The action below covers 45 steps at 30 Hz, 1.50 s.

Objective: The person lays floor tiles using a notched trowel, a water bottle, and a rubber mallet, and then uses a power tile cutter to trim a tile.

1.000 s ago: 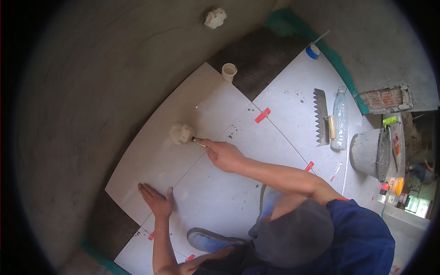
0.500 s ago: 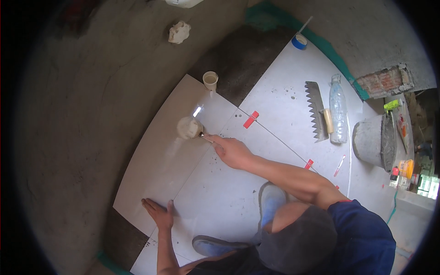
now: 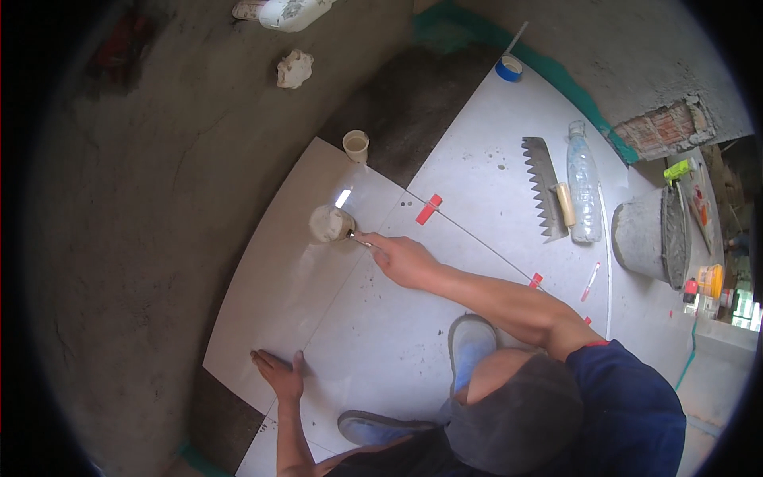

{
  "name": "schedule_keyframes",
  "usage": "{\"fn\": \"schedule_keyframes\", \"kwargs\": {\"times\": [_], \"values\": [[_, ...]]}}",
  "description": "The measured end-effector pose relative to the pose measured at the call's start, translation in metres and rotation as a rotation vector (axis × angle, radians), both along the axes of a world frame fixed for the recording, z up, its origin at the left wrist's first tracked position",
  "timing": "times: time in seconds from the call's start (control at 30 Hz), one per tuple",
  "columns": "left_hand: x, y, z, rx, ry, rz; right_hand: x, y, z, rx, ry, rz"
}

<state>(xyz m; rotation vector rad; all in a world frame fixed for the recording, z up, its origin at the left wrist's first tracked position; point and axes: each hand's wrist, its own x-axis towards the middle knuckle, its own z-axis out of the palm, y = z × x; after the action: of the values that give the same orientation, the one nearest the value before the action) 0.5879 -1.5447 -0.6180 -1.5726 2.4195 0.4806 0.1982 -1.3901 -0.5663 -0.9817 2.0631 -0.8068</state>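
My right hand (image 3: 408,261) is closed round the short handle of a mallet with a round whitish head (image 3: 329,225). The mallet head is over a large glossy pale tile (image 3: 270,294); whether it touches the surface I cannot tell. My left hand (image 3: 280,374) lies flat with fingers spread on the same tile, close to its near edge and the seam with the neighbouring tile (image 3: 373,342). A red levelling wedge (image 3: 429,209) sits across a joint to the right of the mallet, and another red wedge (image 3: 536,281) is farther along that joint.
A paper cup (image 3: 355,146) stands at the tile's far corner. On the right lie a notched trowel (image 3: 542,187), a clear bottle (image 3: 584,191), a pen (image 3: 590,282) and blue tape (image 3: 509,69). A mortar-stained bucket (image 3: 640,238) lies beyond them. Grey walls border the floor.
The whole view has shifted slightly. My right hand still grips the mallet at nearly the same spot on the tile, and my left hand stays flat.
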Motion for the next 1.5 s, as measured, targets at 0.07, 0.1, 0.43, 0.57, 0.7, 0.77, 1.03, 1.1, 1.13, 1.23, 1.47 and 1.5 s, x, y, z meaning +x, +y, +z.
{"fn": "schedule_keyframes", "kwargs": {"times": [0.07, 0.1, 0.43, 0.57, 0.7, 0.77, 1.03, 1.1, 1.13, 1.23, 1.47, 1.5], "values": [[0.0, 0.001, 0.0, -0.016, 0.007, -0.006, 0.0, 0.0, -0.001, 0.004, -0.002, -0.015], [0.0, 0.001, 0.0, 0.006, -0.017, 0.002, -0.001, 0.0, -0.001, 0.015, -0.017, -0.018], [0.001, 0.002, -0.003, -0.032, 0.022, 0.002, -0.004, 0.005, 0.009, 0.062, -0.055, -0.031], [-0.001, 0.003, 0.001, -0.012, 0.02, 0.024, -0.004, 0.005, 0.012, -0.038, -0.023, -0.015], [-0.005, 0.003, 0.005, -0.001, -0.018, 0.022, -0.006, 0.003, 0.014, 0.041, -0.03, -0.022], [-0.007, 0.003, 0.006, -0.013, -0.007, 0.018, -0.007, 0.002, 0.015, 0.021, -0.014, -0.033], [-0.007, 0.01, 0.006, 0.009, 0.025, 0.058, -0.008, -0.007, 0.015, 0.007, -0.048, -0.024], [-0.007, 0.01, 0.005, 0.009, -0.02, 0.054, -0.009, -0.009, 0.016, 0.003, -0.044, -0.008], [-0.007, 0.011, 0.005, -0.009, 0.018, 0.041, -0.01, -0.009, 0.017, 0.064, -0.042, 0.0], [-0.001, 0.009, 0.003, -0.028, 0.024, 0.039, -0.023, -0.007, 0.017, -0.059, -0.096, -0.055], [0.097, -0.026, -0.021, -0.115, -0.191, 0.158, -0.098, 0.077, 0.005, 0.058, 0.287, -0.621], [0.119, -0.038, -0.022, -0.216, -0.323, 0.099, -0.111, 0.092, 0.0, 0.12, 0.342, -0.656]]}}
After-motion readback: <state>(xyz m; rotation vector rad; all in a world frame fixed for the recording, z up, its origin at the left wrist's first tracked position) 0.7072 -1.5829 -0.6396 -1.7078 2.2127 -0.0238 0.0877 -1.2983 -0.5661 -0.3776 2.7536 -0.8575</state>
